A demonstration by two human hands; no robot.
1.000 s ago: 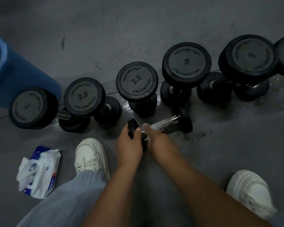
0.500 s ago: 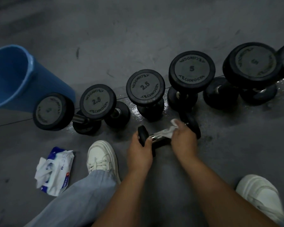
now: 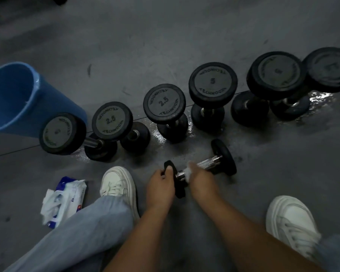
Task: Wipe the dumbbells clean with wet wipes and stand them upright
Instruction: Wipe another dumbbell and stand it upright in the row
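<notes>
A small black dumbbell (image 3: 214, 162) with a chrome handle lies on its side on the grey floor in front of me. My left hand (image 3: 160, 186) grips its near black end. My right hand (image 3: 201, 178) holds a white wet wipe (image 3: 188, 171) wrapped round the handle close to that near end. Behind it, a row of several larger black dumbbells stands upright, among them ones marked 2.5 (image 3: 164, 104) and 5 (image 3: 213, 82). The floor around their bases looks wet.
A blue bucket (image 3: 14, 99) stands at the left beside the row. A pack of wet wipes (image 3: 64, 199) lies on the floor near my left shoe (image 3: 118, 183). My right shoe (image 3: 290, 220) is at the lower right.
My right hand slid the wipe along the chrome handle, out to the far end and back to the near end. My left hand kept its grip. The camera view shifted.
</notes>
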